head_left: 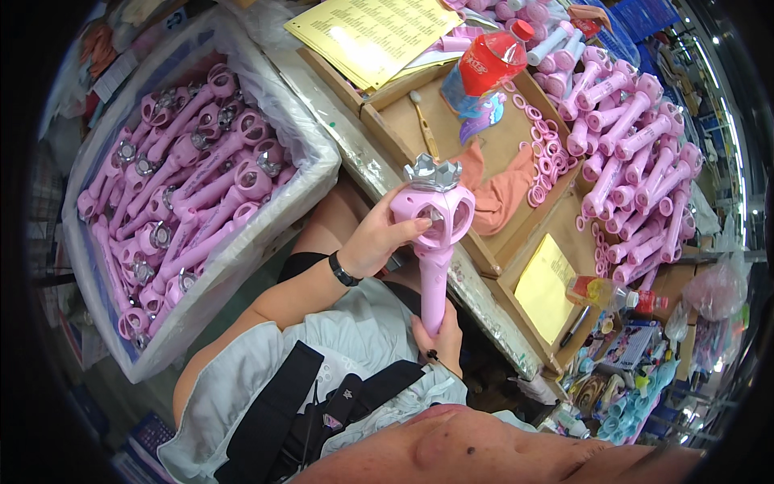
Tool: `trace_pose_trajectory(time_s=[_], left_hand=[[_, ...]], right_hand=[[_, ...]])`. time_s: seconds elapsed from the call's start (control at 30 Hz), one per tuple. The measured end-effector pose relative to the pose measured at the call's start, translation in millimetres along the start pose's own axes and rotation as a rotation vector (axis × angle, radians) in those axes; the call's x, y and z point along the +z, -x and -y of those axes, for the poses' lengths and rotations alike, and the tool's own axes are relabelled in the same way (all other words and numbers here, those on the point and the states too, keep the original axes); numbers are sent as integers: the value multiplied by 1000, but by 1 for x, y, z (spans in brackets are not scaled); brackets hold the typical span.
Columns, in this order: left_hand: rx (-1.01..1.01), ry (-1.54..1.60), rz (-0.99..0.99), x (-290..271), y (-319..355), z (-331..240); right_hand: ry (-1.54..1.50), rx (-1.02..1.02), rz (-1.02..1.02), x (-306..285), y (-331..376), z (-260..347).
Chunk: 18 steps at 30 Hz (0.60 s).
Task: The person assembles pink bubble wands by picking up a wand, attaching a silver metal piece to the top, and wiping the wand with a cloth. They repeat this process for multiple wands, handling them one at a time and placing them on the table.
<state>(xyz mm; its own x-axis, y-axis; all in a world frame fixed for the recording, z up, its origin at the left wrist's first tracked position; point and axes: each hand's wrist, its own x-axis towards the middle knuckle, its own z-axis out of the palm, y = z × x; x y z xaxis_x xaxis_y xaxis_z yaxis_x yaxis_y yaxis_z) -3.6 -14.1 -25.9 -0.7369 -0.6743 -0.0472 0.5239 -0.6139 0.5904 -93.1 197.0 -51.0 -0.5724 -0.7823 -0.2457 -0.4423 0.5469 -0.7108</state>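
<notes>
I hold a pink toy wand [435, 234] upright in front of me; it has a heart-shaped head and a silver crown on top. My left hand [379, 238], with a black band on its wrist, grips the left side of the heart head, thumb on its front. My right hand [439, 335] is wrapped around the lower end of the handle, close to my body. The wand hangs over the edge of the worktable [484, 298].
A plastic-lined bin [266, 234] on my left holds several finished pink wands with crowns. On the table are shallow cardboard trays [403, 121], pink rings [540, 153], an orange cloth [492, 198], a red-labelled bottle [488, 64], yellow papers [371, 32] and a heap of pink handles [637, 153].
</notes>
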Motion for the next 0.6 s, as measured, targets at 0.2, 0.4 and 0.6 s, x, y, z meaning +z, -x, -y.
trace_pose_trajectory(time_s=[0.2,0.4,0.6], left_hand=[[9,-16,-9,3,2,-2],[-9,-80,-28,6,11,-2],[-40,45,203,-10,18,5]], right_hand=[[-9,-30,-3,0,-1,2],[-24,-14,13,0,-2,0],[-209,-118,12,1,-8,5]])
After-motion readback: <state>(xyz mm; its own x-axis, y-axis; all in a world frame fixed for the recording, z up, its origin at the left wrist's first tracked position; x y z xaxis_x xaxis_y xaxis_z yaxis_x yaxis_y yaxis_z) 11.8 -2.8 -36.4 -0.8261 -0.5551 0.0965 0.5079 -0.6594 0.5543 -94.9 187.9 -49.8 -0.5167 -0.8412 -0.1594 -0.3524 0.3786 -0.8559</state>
